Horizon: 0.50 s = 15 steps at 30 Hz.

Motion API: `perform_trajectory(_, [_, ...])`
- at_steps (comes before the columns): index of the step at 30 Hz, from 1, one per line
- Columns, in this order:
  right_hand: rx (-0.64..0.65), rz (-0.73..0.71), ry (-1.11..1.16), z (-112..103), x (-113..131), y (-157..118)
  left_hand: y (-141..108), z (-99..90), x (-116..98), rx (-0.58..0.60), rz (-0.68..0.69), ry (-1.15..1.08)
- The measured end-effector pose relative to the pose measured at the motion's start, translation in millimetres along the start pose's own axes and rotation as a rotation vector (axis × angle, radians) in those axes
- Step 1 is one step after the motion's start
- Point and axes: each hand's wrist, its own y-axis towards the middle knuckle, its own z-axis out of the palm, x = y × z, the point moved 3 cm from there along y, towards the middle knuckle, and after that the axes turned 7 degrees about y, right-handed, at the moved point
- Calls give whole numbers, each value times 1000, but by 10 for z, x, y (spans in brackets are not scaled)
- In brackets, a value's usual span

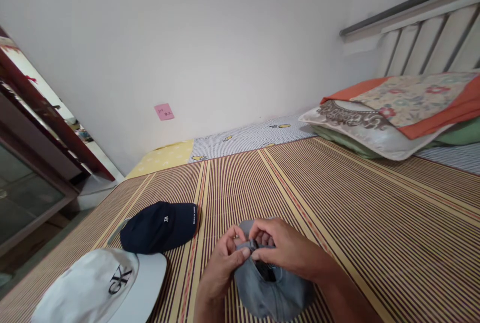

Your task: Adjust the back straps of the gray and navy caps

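A grey-blue cap (270, 293) lies on the striped mat at the bottom centre, its back opening facing me. My left hand (225, 260) pinches the cap's strap from the left. From the right, my right hand (283, 248) grips the same strap near its dark buckle (253, 245). The fingertips of both hands almost meet there. Part of the cap's brim shows behind my fingers. To the left sit a navy cap (150, 230) and, nearer to me, a white cap (90, 283) with black letters.
The striped bamboo mat (232, 188) covers the bed. Folded pillows (390, 123) lie at the back right below a white headboard (431, 38). A pink note (164, 111) is on the wall. A cabinet (30, 188) stands at the far left.
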Motion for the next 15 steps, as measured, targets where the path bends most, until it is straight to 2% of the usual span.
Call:
perform_trajectory(5, [-8, -10, 17, -39, -29, -11, 1, -67, -8, -64, -1, 136])
perform_trajectory(8, [-11, -5, 55, -79, -39, -16, 1, -58, -29, -62, -12, 206])
perform_trajectory(15, [28, -4, 133, -110, -29, -15, 35, -73, 87, -36, -13, 146])
